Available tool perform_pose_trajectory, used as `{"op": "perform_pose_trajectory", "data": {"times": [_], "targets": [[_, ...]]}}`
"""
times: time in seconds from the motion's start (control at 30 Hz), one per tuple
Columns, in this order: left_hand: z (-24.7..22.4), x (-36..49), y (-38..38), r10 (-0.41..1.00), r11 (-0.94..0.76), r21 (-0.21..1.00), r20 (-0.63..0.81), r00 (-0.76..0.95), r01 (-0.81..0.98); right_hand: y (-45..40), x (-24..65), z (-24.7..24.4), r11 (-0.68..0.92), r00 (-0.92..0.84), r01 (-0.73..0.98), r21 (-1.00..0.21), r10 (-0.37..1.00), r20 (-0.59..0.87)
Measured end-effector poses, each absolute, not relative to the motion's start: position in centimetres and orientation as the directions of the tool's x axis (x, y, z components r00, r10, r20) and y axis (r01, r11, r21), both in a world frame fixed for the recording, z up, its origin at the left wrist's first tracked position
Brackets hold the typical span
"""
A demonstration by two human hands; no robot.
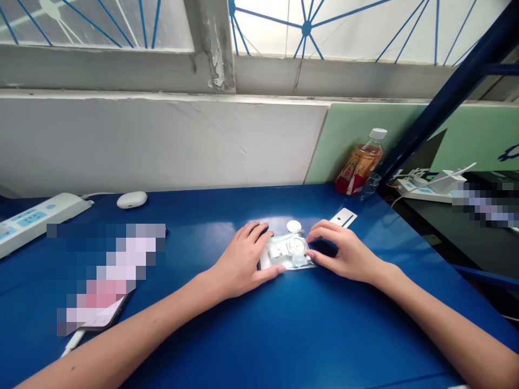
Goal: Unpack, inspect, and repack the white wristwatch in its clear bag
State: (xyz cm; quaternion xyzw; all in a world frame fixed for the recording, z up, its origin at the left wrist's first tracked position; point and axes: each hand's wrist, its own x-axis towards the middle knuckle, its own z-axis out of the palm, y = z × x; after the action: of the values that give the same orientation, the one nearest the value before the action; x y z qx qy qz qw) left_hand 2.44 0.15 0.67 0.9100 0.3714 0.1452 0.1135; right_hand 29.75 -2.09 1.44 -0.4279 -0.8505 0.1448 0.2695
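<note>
Handling seems under way, calling for light, steady contact: on the blue metal worktop (227, 346), the left hand (239, 265), fingers loosely spread, touches the clear plastic pouch (279, 261), whose right edge meets the right hand's (352, 254) half-open fingers, any pinch unclear.

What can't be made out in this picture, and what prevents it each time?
All in the head view:
- Markings on the round dial in the clear packet: too small.
- Packet's left end: partly behind the left hand.
- Phone screen: pixelated.
- Power strip: cut off by the left edge.
- Bottle label's wording: too small.
</note>
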Motion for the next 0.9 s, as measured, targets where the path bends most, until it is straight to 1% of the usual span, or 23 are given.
{"op": "perform_pose_trajectory", "data": {"times": [0.1, 0.23, 0.43, 0.6, 0.77, 0.9], "targets": [[0.75, 2.09, 0.41, 0.703, -0.701, 0.32, 0.154, 0.695, 0.638, -2.0, 30.09, 1.4, 0.619, -0.542, 0.643, -0.451, 0.784, 0.304], [0.59, 1.96, 0.38, 0.695, -0.711, 0.301, 0.157, 0.702, 0.636, -1.99, 30.23, 1.22, 0.608, -0.578, 0.644, -0.464, 0.784, 0.225], [0.49, 2.06, 0.13, 0.698, -0.708, 0.315, 0.183, 0.692, 0.632, -1.98, 30.18, 1.0, 0.582, -0.532, 0.659, -0.477, 0.809, 0.251], [0.42, 2.08, 0.12, 0.703, -0.705, 0.33, 0.205, 0.681, 0.628, -2.0, 30.19, 0.98, 0.565, -0.523, 0.673, -0.477, 0.82, 0.233], [0.41, 2.1, 0.1, 0.711, -0.696, 0.336, 0.195, 0.676, 0.635, -2.0, 30.17, 0.93, 0.575, -0.535, 0.684, -0.449, 0.814, 0.227], [0.54, 2.12, -0.07, 0.707, -0.701, 0.343, 0.227, 0.669, 0.625, -1.97, 30.16, 0.9, 0.592, -0.551, 0.68, -0.433, 0.802, 0.23]]}}
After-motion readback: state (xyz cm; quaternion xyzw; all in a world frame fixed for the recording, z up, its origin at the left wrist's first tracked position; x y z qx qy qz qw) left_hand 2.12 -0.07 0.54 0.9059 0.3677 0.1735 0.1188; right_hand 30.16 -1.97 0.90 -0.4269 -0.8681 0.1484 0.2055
